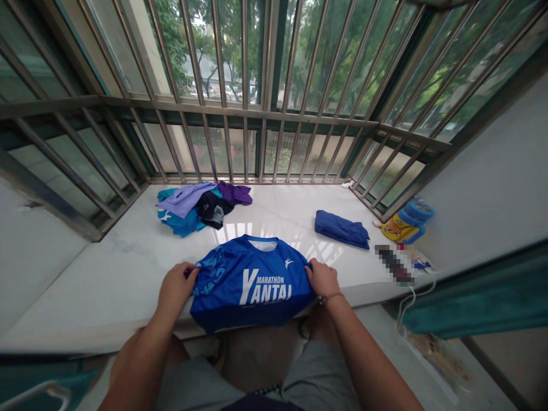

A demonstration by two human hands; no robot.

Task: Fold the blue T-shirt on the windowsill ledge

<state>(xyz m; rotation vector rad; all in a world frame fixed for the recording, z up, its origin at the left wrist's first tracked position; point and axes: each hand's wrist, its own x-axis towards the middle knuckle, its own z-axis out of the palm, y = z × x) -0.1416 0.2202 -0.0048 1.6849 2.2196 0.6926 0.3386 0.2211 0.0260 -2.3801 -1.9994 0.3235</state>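
A blue T-shirt (265, 279) with white "Marathon Yantai" lettering lies front up, its collar toward the window and its lower part hanging over the sill's near edge. My left hand (178, 283) pinches the shirt at its left side, by the patterned sleeve. At the right side, my right hand (323, 278) grips the other sleeve area, with a thin band round the wrist. Both hands are closed on the fabric, which is spread between them. The hem is out of sight below the edge.
On the white sill (282, 205), a heap of purple, teal and black clothes (201, 205) lies at the back left. A folded dark blue garment (341, 228) rests to the right. Near the right wall stand a blue-yellow jug (405, 222) and a pixelated item (394, 264). Metal bars (244, 108) line the window.
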